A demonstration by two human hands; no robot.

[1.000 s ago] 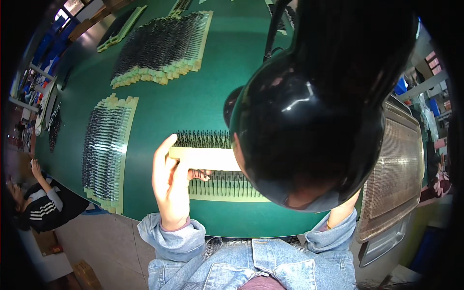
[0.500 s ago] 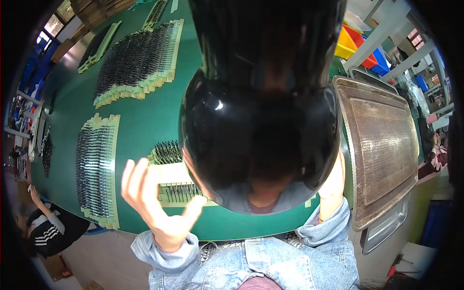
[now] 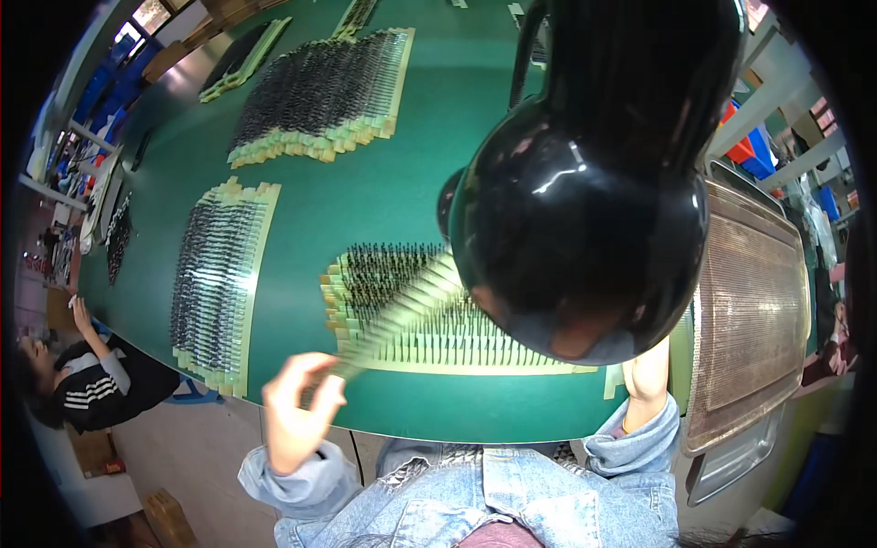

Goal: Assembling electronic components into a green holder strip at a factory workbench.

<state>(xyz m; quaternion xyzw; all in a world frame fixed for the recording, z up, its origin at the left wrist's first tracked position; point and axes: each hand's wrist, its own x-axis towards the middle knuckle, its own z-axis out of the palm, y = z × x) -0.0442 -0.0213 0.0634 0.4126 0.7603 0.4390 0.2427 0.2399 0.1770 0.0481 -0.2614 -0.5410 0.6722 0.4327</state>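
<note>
My left hand (image 3: 300,411) pinches the lower end of a strip (image 3: 402,315), pale and carrying dark pieces, smeared by motion. The strip slants up to the right over a row of pale green strips (image 3: 457,352) set with upright black pins. Its upper end goes out of sight behind a big glossy black rounded housing (image 3: 585,210), which hides much of the work area. My right hand (image 3: 647,376) is at the table's near edge, to the right of the row; its fingers are hidden behind the housing.
More rows of black-pinned strips lie on the green table (image 3: 301,219): one bundle (image 3: 217,283) at left, a larger one (image 3: 320,96) further back. A brown ridged tray (image 3: 754,310) stands at right above a metal tray (image 3: 735,461). A co-worker (image 3: 100,374) sits at far left.
The view has shifted, so the housing sits further right and more of the row shows. My left hand, spread beside a pale strip before, now pinches a slanting strip.
</note>
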